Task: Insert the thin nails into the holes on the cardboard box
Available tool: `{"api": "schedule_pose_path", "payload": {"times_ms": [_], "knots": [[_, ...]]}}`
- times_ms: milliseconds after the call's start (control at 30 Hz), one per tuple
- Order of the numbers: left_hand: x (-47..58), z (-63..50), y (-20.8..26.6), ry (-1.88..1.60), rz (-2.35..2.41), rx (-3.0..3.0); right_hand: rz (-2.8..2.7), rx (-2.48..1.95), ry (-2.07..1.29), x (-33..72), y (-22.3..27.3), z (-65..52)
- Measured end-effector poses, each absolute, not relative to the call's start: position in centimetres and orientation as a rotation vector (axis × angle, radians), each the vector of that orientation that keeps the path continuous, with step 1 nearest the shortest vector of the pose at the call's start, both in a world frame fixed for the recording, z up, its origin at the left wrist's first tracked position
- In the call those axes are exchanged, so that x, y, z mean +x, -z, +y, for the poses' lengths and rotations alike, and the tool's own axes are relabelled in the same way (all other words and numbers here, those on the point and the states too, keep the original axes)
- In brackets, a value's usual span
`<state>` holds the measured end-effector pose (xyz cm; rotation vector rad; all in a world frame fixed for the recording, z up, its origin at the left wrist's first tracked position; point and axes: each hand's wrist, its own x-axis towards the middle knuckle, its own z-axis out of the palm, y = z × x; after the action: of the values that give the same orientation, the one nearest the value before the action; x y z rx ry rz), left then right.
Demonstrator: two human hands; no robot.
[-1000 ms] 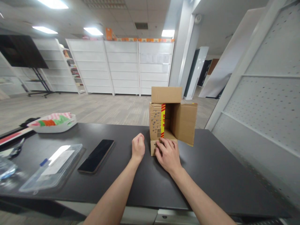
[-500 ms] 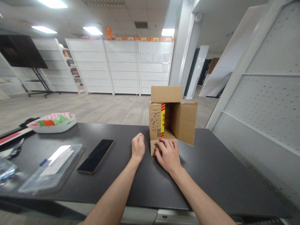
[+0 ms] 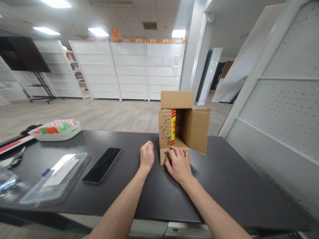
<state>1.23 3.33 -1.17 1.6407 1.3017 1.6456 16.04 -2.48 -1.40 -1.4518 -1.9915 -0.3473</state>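
An open cardboard box point(image 3: 164, 127) stands on the dark table, its mouth toward me. Its top flap point(image 3: 176, 99) points up, the right flap point(image 3: 200, 131) swings outward, and the lower flap point(image 3: 162, 159) lies toward me on the table. Yellow and red tape point(image 3: 173, 127) runs down the left flap. My right hand point(image 3: 178, 164) rests on the lower flap, fingers bent and a little apart, not gripping. Just left of the box, my left hand point(image 3: 147, 155) is closed in a fist above the table, apart from the cardboard; no object shows in it.
A black phone point(image 3: 102, 166) lies left of my left arm. Beyond it are a clear plastic case point(image 3: 56, 179), a white tray point(image 3: 72, 134) with colourful cloth-like items, and scissors point(image 3: 18, 157). A white perforated panel point(image 3: 286, 113) stands along the right side.
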Motion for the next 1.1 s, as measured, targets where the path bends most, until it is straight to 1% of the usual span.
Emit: {"api": "schedule_pose_path", "payload": {"times_ms": [1100], "knots": [[1.26, 3.53, 1.50, -1.641, 1.286, 1.628, -2.004, -1.429, 0.383, 16.20, 2.02, -2.12]]}}
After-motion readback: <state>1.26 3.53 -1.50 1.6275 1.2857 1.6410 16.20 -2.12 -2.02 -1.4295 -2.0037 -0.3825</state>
